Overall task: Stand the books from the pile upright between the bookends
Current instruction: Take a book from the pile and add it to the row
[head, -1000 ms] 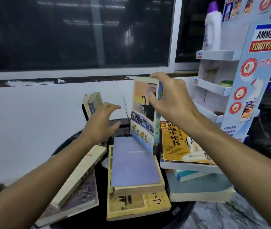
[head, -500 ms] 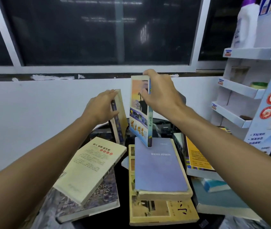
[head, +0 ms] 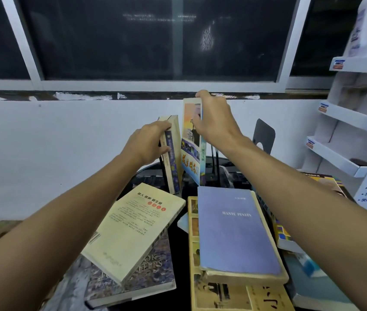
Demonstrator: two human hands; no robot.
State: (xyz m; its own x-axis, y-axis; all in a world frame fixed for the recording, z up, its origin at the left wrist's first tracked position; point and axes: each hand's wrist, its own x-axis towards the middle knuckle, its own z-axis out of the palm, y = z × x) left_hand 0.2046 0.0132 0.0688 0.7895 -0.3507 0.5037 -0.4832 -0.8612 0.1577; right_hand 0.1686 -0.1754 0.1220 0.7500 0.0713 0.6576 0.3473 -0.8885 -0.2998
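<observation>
Two books held upright at the back of the worktop [head: 178, 295], one in each hand.

The colourful book [head: 192, 151] stands nearly upright, the right hand [head: 213, 122] reaching from above with its grip clamped on the top edge. Just beside it to the left, the cream book [head: 170, 153] tilts slightly, the left hand [head: 146, 145] wrapped around its spine, grip closed on it. Both forearms stretch forward. A dark bookend [head: 263, 135] stands to the right, apart from both. Nearer lie the flat books: a pale yellow book [head: 133, 230] and a blue book [head: 231, 230] atop others.

Lavender book [head: 234, 230] – cream book [head: 133, 232], red dots.
</observation>
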